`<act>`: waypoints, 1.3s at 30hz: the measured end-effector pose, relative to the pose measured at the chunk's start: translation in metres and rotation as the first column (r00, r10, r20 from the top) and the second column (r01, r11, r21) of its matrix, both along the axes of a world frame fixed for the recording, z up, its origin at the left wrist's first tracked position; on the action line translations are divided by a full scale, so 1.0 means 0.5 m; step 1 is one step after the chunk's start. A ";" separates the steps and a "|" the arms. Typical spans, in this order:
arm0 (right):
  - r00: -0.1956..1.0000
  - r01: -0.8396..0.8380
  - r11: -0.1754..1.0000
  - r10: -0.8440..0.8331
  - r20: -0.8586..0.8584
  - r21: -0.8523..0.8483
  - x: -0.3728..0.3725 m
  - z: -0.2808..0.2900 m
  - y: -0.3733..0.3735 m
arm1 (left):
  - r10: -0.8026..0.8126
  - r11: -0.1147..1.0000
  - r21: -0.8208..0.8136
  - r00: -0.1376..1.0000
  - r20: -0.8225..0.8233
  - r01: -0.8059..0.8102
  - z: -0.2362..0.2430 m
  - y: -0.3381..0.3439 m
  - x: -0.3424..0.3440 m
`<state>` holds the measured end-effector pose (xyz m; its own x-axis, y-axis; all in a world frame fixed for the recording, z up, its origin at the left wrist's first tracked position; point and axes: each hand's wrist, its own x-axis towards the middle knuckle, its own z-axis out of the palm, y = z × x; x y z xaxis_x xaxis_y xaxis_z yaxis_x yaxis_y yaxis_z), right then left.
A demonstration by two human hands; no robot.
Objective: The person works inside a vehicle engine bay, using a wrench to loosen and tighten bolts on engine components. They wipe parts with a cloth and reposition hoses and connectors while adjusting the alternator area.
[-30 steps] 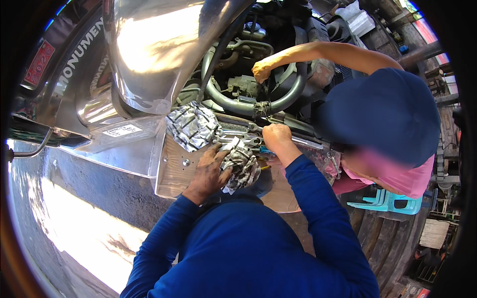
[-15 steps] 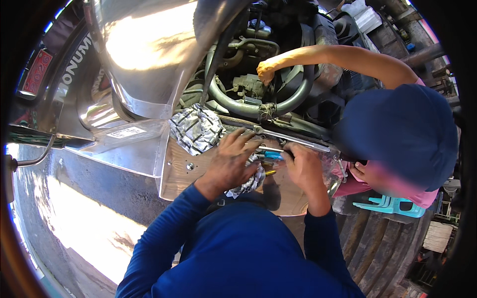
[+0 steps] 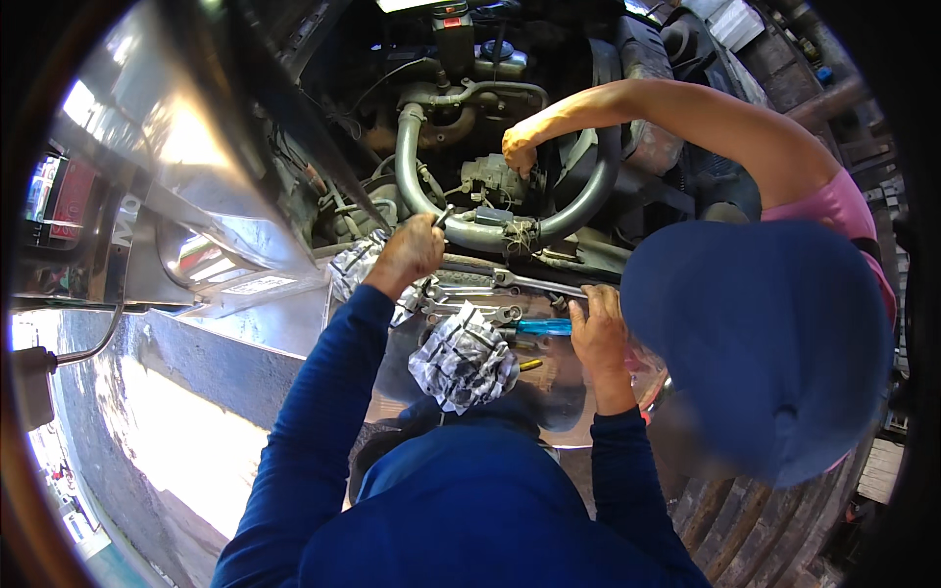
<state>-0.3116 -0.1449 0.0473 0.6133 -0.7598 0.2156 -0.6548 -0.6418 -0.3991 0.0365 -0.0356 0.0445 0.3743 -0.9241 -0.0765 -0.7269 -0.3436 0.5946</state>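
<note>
My left hand (image 3: 410, 257) is closed in a fist at the edge of the engine bay. A short dark metal tool (image 3: 444, 215) sticks out of its top; its kind is too small to tell. My right hand (image 3: 598, 333) rests on the metal panel, thumb and fingers apart, the fingertips by the end of a long chrome ratchet handle (image 3: 544, 284). Between my hands lie several chrome wrenches (image 3: 470, 312), a blue-handled tool (image 3: 544, 326) and a crumpled checked rag (image 3: 463, 361). Another checked rag (image 3: 355, 267) is partly hidden behind my left hand.
A co-worker in a dark blue cap (image 3: 755, 333) leans in from the right, one hand (image 3: 520, 149) at an engine part (image 3: 490, 179). A thick curved metal pipe (image 3: 578, 211) crosses the engine bay. A shiny metal body panel (image 3: 255, 260) stands at the left.
My left hand has moved up and away from the tools and closed on a dark tool. My right hand has shifted slightly and loosened. The co-worker's head has come nearer.
</note>
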 end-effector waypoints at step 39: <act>0.986 0.135 0.991 -0.136 -0.099 -0.015 -0.015 -0.115 -0.163 | -0.206 0.674 0.665 0.782 0.588 -0.322 -0.480 -0.459 0.237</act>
<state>-0.3190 -0.2263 -0.0099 0.5235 -0.8360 0.1647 -0.7723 -0.5472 -0.3228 0.1552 -0.2649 -0.1955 0.6315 -0.6456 -0.4295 -0.7748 -0.5036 -0.3822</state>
